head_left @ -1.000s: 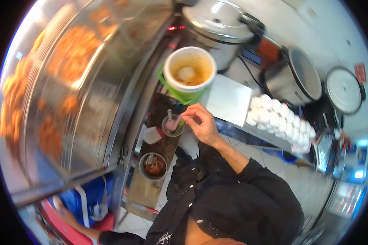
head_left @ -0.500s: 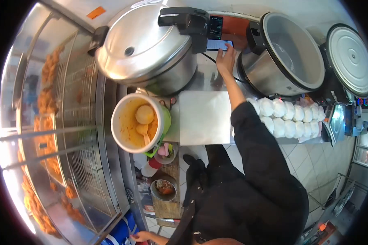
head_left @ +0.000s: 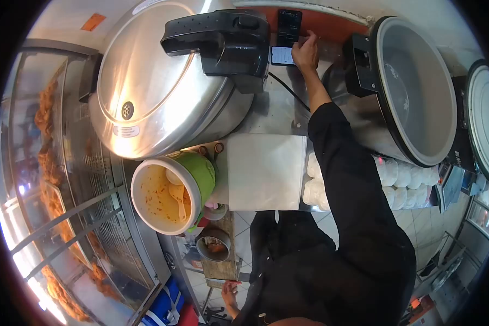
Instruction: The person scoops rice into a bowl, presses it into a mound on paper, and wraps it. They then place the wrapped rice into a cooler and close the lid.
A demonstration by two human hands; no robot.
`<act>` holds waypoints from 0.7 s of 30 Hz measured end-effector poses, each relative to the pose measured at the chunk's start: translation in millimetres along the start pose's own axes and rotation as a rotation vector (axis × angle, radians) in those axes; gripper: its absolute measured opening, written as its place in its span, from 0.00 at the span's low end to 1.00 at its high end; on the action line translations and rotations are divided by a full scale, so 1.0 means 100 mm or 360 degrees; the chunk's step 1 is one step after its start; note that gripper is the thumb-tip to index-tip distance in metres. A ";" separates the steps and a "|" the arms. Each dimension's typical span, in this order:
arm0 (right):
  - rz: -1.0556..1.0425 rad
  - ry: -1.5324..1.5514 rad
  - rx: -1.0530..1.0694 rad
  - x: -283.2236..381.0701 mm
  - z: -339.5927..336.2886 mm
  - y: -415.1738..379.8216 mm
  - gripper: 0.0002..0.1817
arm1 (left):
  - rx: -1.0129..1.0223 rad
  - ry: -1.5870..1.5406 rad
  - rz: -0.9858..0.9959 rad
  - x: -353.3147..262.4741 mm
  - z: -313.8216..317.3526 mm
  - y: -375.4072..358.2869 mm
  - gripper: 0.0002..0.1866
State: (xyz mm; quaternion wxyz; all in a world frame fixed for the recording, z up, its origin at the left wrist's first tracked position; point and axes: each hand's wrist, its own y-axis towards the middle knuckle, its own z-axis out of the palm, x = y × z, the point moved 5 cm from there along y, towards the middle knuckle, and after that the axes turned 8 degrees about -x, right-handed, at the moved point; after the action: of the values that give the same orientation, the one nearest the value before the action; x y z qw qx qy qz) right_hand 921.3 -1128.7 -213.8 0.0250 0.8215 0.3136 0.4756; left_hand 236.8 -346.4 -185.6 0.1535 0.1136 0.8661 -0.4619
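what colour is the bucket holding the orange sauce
Green outside, white inside: the bucket, clearest in the head view.

Your right arm is reaching far forward, the black sleeve stretching almost straight, and your right hand (head_left: 306, 52) is bending at the wrist with fingers curled down. Your left hand (head_left: 229, 290) is hanging low beside your body, fingers loosely spread.

The right hand (head_left: 305, 51) touches a lit phone (head_left: 282, 55) between two large cookers.
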 end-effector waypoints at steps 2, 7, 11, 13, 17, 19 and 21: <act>0.0080 0.0066 0.0083 -0.03 0.00 0.01 0.35 | -0.0085 -0.0039 -0.0214 0.12 0.04 -0.04 0.25; -0.0003 -0.0129 0.0095 -0.06 0.05 0.02 0.39 | -0.0081 0.0068 -0.0190 0.13 0.14 -0.19 0.26; -0.0038 -0.0186 0.0139 -0.14 0.13 0.04 0.38 | -0.0033 0.0058 -0.0152 0.17 0.17 -0.22 0.27; -0.0060 -0.0229 0.0086 -0.16 0.13 0.04 0.39 | -0.0027 0.0149 -0.0083 0.15 0.17 -0.25 0.26; -0.0010 -0.0188 0.0118 -0.16 0.09 0.04 0.38 | -0.0039 0.0184 -0.0039 0.13 0.19 -0.29 0.25; -0.0033 -0.0190 0.0078 -0.17 0.06 0.04 0.35 | -0.0058 0.0078 -0.0126 0.23 0.16 -0.25 0.25; -0.0042 -0.0199 0.0087 -0.18 0.06 0.05 0.35 | -0.0075 -0.0030 -0.0213 0.26 0.16 -0.25 0.25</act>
State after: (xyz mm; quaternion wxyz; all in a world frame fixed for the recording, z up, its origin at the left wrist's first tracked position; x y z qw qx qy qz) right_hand 921.9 -1141.0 -229.0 0.0284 0.8457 0.3351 0.4144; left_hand 206.5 -372.3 -184.5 0.1329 0.0474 0.8810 -0.4516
